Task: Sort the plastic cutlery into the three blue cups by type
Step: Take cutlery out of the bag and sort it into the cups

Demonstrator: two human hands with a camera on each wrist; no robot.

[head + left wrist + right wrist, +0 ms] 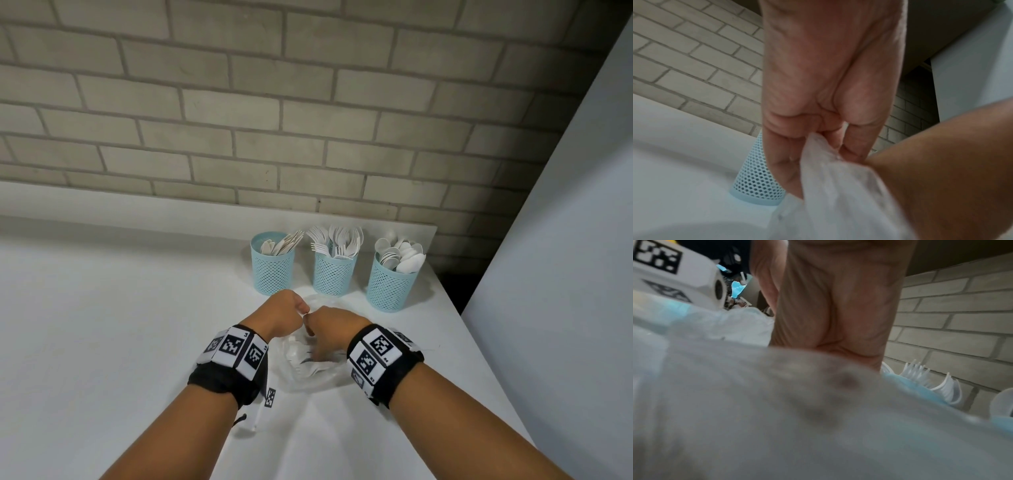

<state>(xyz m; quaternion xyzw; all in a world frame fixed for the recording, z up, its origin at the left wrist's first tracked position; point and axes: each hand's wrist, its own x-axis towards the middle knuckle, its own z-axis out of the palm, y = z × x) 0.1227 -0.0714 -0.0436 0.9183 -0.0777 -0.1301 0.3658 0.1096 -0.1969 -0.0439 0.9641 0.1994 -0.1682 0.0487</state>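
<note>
Three blue cups are seen on the white tabletop point(102, 308), in a row before the brick wall point(239, 102). The middle cup point(334, 274) is taken here as the landmark. It is filled with white forks point(337, 241), tines up. To its left the left cup point(273, 270) is placed, with flat white pieces point(282, 244) in it that look like knives. To its right the right cup point(390, 287) is placed, filled with spoons point(400, 253). The three cups are apart from each other.

In front of the middle cup, nearer to the person, a clear plastic bag point(308, 373) is laid on the tabletop. Some white cutlery point(317, 369) is seen through the bag, still inside it; the types cannot be told surely.

The left hand point(282, 313) is held just in front of the left cup. In the left wrist view its fingers point(783, 165) are curled and the edge of the bag is pinched between them and the thumb. The right hand point(330, 330) is reached down into the opening of the bag, in front of the middle cup. Its fingers are hidden by the plastic in the right wrist view and blurred in the head view, so it cannot be told whether they are apart or closed on something. The two hands are nearly touching at the bag's edge.

A black band with square markers is worn on each wrist.
</note>
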